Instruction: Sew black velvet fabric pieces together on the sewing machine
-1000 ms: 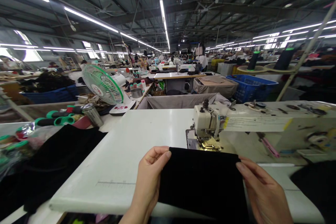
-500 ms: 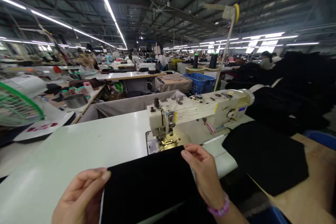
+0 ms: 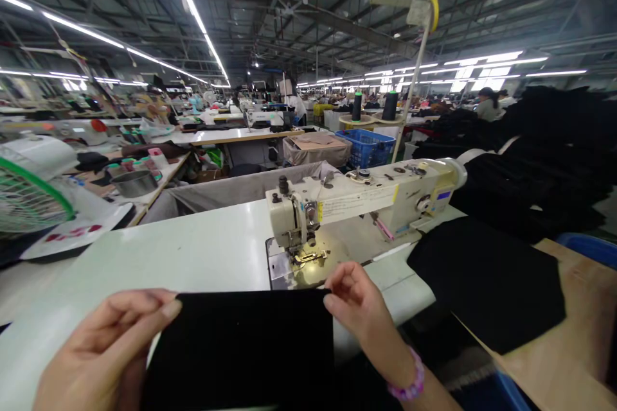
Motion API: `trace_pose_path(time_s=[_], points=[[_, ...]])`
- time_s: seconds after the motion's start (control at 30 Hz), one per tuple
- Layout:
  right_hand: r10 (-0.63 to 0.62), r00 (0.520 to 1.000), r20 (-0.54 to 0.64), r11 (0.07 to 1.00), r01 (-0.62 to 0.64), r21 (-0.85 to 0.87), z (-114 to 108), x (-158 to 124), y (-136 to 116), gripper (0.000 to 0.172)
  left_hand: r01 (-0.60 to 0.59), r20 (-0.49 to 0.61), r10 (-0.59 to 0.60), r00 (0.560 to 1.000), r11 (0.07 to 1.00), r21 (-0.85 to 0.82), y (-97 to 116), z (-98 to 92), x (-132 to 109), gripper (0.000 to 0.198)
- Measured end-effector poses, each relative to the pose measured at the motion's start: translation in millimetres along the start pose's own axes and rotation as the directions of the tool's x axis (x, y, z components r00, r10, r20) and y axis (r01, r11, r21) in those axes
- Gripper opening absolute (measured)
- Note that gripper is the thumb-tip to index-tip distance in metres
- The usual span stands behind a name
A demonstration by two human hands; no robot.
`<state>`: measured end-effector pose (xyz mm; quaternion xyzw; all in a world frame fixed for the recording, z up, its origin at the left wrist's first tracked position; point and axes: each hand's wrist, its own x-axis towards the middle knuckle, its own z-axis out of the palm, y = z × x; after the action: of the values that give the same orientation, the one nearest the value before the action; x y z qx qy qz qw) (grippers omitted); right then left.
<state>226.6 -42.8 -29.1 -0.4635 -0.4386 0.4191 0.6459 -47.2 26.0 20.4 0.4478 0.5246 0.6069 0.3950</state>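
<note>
A black piece of fabric (image 3: 241,347) is stretched between my hands, its top edge nearly level. My left hand (image 3: 108,340) pinches the upper left corner between thumb and fingers. At the upper right corner, my right hand (image 3: 359,308) has a similar pinch; a beaded bracelet sits on that wrist. Just beyond the fabric stands a sewing machine (image 3: 357,199), its lit needle plate (image 3: 311,263) showing past the fabric's top edge. The lower part of the fabric runs out of view at the bottom.
The pale worktable (image 3: 193,244) spreads left of the machine. More black fabric (image 3: 486,282) lies on a wooden board (image 3: 569,327) at right, with a dark heap (image 3: 554,160) behind. A green-rimmed fan (image 3: 36,186) stands at left. Beyond the machine are a blue basket (image 3: 366,148) and a thread stand pole (image 3: 412,77).
My left hand has moved left and slightly up with its corner. The right corner has dropped a little, so the fabric's top edge has turned from slanted to nearly level.
</note>
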Motion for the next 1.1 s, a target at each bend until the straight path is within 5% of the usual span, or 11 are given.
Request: trace_pose_path(time_s=[0.1, 0.17, 0.23, 0.33, 0.47, 0.57, 0.63, 0.87, 1.1], points=[[0.081, 0.966, 0.244, 0.994, -0.06, -0.093, 3.7, -24.8, 3.0, 0.017, -0.211, 0.209, 0.162, 0.964, 0.948, 0.238, 34.5, 15.1, 29.8, 0.035], [0.152, 0.933, 0.326, 0.983, -0.11, -0.145, 4.9, -43.2, 19.9, 0.02, -0.332, 0.49, 0.099, 0.866, 0.847, 0.415, 37.2, 37.7, 47.9, 0.024], [0.176, 0.922, 0.344, 0.969, -0.102, -0.224, 3.9, -58.7, 46.8, 0.021, -0.438, 0.697, -0.004, 0.717, 0.774, 0.456, 17.4, 65.8, 59.0, 0.007], [-0.005, 0.943, 0.333, 0.921, 0.134, -0.367, -2.3, -70.3, 87.6, 0.02, -0.457, 0.741, -0.038, 0.671, 0.766, 0.453, -38.3, 103.1, 60.5, 0.006], [-0.361, 0.834, 0.418, 0.721, 0.534, -0.442, -14.2, -68.2, 108.9, 0.029, -0.444, 0.723, -0.015, 0.691, 0.78, 0.441, -98.8, 122.2, 50.7, 0.008], [-0.512, 0.702, 0.495, 0.532, 0.712, -0.459, -20.5, -63.6, 104.7, 0.028, -0.433, 0.698, 0.009, 0.716, 0.79, 0.434, -114.0, 120.9, 47.6, 0.007], [-0.549, 0.657, 0.517, 0.447, 0.753, -0.482, -22.2, -61.1, 99.4, 0.027, -0.432, 0.688, 0.023, 0.726, 0.793, 0.429, -116.5, 120.1, 48.2, 0.007], [-0.539, 0.693, 0.478, 0.361, 0.703, -0.613, -20.7, -46.4, 82.4, 0.025, -0.395, 0.614, 0.049, 0.788, 0.805, 0.442, -126.3, 137.8, 62.5, 0.009], [-0.557, 0.663, 0.5, 0.336, 0.731, -0.594, -22.7, -36.8, 84.7, 0.03, -0.361, 0.587, 0.037, 0.808, 0.819, 0.445, -128.7, 142.3, 70.3, 0.015]])
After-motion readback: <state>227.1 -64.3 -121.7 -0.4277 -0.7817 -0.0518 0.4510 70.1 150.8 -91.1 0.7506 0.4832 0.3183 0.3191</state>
